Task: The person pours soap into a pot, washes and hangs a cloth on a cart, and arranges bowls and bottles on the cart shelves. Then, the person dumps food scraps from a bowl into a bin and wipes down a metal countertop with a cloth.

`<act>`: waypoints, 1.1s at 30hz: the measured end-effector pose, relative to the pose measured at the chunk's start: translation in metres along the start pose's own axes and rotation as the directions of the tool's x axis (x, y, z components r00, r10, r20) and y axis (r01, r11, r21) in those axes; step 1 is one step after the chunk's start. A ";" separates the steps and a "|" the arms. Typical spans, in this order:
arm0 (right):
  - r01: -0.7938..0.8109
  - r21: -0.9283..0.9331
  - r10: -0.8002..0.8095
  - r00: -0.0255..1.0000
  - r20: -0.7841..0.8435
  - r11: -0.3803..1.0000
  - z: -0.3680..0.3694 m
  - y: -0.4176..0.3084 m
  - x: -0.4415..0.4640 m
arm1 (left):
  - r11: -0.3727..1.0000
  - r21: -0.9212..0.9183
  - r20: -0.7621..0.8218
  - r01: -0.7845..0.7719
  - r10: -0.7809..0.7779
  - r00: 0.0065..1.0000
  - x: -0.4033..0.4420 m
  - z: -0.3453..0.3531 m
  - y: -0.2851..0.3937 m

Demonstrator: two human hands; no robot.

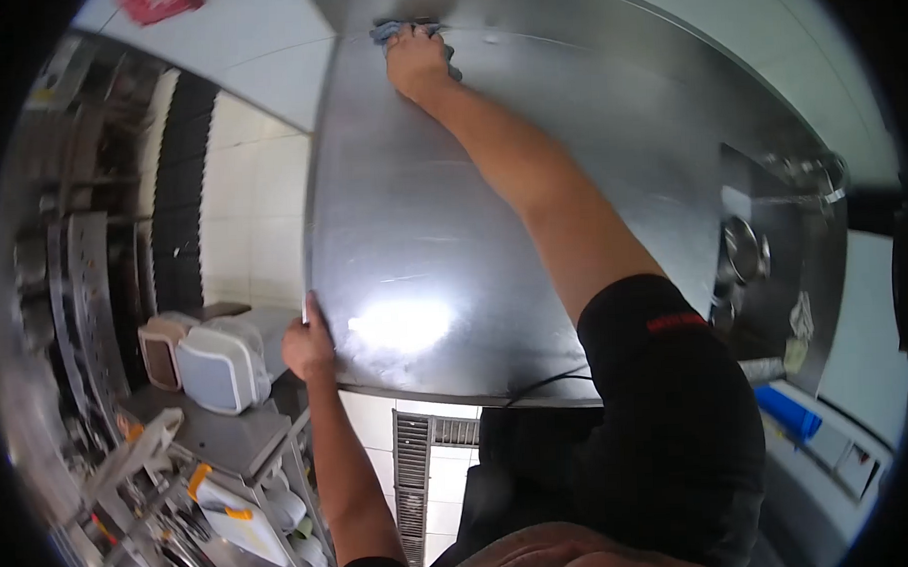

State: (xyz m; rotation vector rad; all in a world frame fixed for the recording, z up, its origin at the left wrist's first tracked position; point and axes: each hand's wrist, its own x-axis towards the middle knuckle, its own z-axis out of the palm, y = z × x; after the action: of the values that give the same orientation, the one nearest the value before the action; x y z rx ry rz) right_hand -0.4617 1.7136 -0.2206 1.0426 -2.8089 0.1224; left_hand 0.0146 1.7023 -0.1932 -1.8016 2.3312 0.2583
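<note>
My right hand (pixel 417 60) reaches to the far left part of a stainless steel counter (pixel 431 204) and presses a bunched blue-grey cloth (pixel 389 30) onto its surface. Parts of the cloth stick out past the fingers on both sides. At the near left corner, my left hand (pixel 308 341) grips the counter's edge, thumb up along the rim. Its other fingers are curled and partly hidden. A bright light reflection lies on the steel close to this hand.
A sink with a metal bowl (pixel 741 250) is set into the right side. Lidded plastic containers (pixel 220 367) stand on a lower steel shelf at left. A dark cable (pixel 547 381) crosses the near edge. A floor drain grate (pixel 413 485) lies below, and a blue roll (pixel 788 410) at right.
</note>
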 end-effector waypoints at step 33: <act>0.427 0.262 -0.299 0.860 -0.414 0.866 0.055 -0.045 0.058 | 0.993 -0.116 -0.141 -0.027 0.010 0.990 0.008 0.003 -0.014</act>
State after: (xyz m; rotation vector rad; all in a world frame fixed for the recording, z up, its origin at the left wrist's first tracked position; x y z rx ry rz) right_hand -0.4810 1.6354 -0.2642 1.4443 -2.2526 0.7094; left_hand 0.0267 1.6921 -0.1984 -1.9109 2.4776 0.2860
